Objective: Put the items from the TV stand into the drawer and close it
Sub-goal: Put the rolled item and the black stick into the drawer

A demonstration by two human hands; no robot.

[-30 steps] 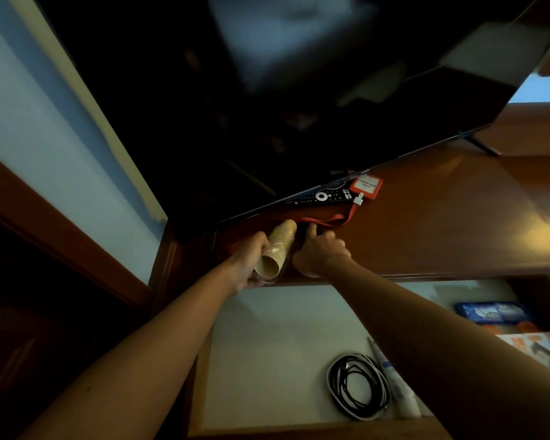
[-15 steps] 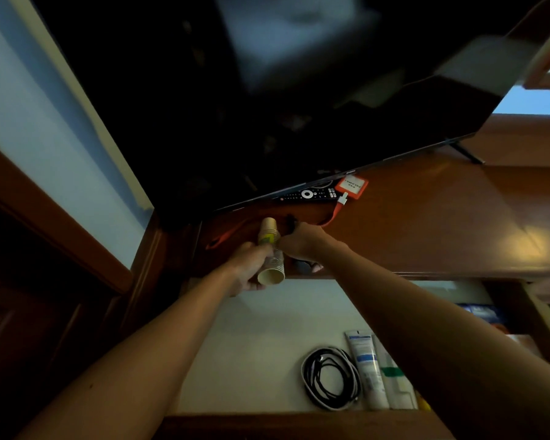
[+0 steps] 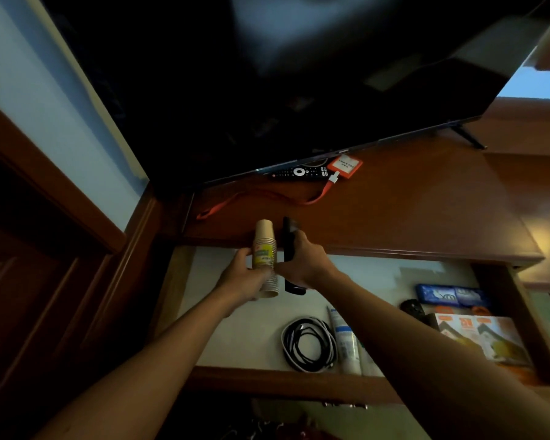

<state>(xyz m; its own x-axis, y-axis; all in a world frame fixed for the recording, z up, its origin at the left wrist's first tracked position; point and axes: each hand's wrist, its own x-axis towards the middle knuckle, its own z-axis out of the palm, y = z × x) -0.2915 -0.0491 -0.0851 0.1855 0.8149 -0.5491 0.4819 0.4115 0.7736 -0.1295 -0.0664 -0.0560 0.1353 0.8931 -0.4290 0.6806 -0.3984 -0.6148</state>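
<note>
Head view: left hand (image 3: 245, 279) grips the paper cup stack (image 3: 264, 257), right hand (image 3: 305, 265) grips a black remote-like item (image 3: 288, 246), both over the open drawer (image 3: 235, 338). Recommend lowering both onto bare liner left of the coiled cable (image 3: 308, 344).

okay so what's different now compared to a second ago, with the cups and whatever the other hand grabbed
The left hand has tipped the stack of paper cups upright and brought it off the TV stand toward the open drawer. The right hand has lifted a black object. The remote and the orange tag stayed put.
</note>
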